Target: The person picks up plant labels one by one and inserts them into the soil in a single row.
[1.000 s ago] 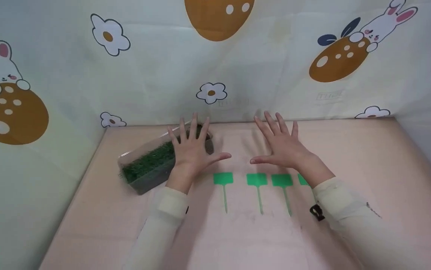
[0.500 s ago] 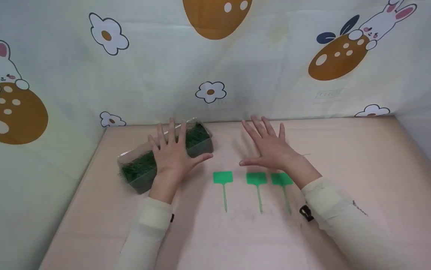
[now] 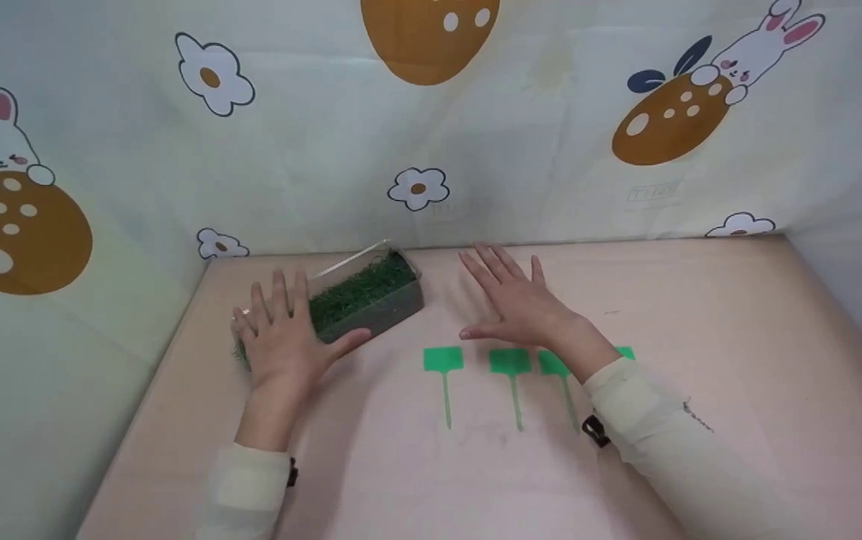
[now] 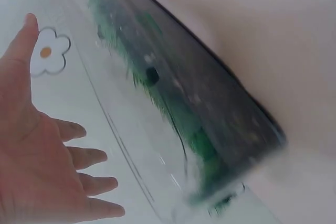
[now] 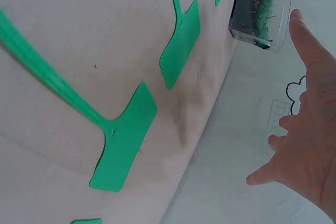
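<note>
A clear plastic box (image 3: 389, 309) of green grass (image 3: 359, 291) over dark soil stands slantwise at the back left of the table. My left hand (image 3: 280, 351) is spread above its near left end, fingers straight, holding nothing. That end is partly hidden behind it in the head view. In the left wrist view the box (image 4: 210, 82) lies beyond the spread fingers. Right of the box, my right hand (image 3: 524, 309) is also spread and holds nothing, behind the row of green T-shaped plant labels. One label (image 3: 509, 361) lies just below its thumb, and the right forearm partly covers others.
Several flat plant labels lie in a row, the leftmost label (image 3: 443, 360) beside the box's right end. The pink tabletop (image 3: 431, 480) meets a pale wall (image 3: 310, 150) printed with rabbits and flowers at the back. A black clip (image 3: 596, 431) shows beneath the right sleeve.
My left hand has moved left and nearer to me, uncovering the right part of the box. My right hand has shifted left over the labels' far side. Box and labels stay put.
</note>
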The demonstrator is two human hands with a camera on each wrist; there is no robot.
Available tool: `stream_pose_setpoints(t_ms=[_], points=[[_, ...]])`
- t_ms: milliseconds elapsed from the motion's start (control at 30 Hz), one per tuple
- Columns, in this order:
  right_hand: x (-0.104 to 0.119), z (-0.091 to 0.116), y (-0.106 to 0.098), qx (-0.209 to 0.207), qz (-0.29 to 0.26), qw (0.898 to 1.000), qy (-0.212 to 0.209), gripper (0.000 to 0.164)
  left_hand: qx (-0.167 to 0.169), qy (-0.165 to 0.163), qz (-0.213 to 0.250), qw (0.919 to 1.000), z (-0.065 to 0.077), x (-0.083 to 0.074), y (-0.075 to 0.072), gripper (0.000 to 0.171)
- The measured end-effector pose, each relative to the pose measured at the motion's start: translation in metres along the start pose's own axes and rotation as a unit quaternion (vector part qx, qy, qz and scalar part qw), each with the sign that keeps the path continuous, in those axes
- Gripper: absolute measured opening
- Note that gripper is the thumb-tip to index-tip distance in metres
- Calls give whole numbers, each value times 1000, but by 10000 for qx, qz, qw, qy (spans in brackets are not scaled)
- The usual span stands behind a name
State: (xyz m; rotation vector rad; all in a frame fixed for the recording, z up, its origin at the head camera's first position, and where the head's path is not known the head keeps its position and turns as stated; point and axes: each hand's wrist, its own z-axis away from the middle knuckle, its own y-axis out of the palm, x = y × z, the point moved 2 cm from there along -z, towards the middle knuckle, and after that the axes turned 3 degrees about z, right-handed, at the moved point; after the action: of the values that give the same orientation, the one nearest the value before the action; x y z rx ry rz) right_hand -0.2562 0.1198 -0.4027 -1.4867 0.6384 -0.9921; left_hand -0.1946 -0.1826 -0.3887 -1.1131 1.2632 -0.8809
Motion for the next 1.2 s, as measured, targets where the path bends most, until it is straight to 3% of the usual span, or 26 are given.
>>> stream_pose_setpoints(t_ms=[333, 633, 1000, 1200], points=[[13, -5, 5, 124, -118, 9997, -146, 105, 204, -398, 308, 9985, 24, 45, -13, 128], [29, -12, 11, 201, -177, 9985, -486, 100, 648, -1072, 551, 9906, 37, 73, -10, 141], [49, -21, 17, 386, -290, 9963, -707, 97, 1302, -1137, 1563, 9725, 44, 82, -5, 133], [55, -23, 19, 483, -360, 9954, -749, 97, 1140, -1019, 1762, 9724, 42, 75, -4, 123]])
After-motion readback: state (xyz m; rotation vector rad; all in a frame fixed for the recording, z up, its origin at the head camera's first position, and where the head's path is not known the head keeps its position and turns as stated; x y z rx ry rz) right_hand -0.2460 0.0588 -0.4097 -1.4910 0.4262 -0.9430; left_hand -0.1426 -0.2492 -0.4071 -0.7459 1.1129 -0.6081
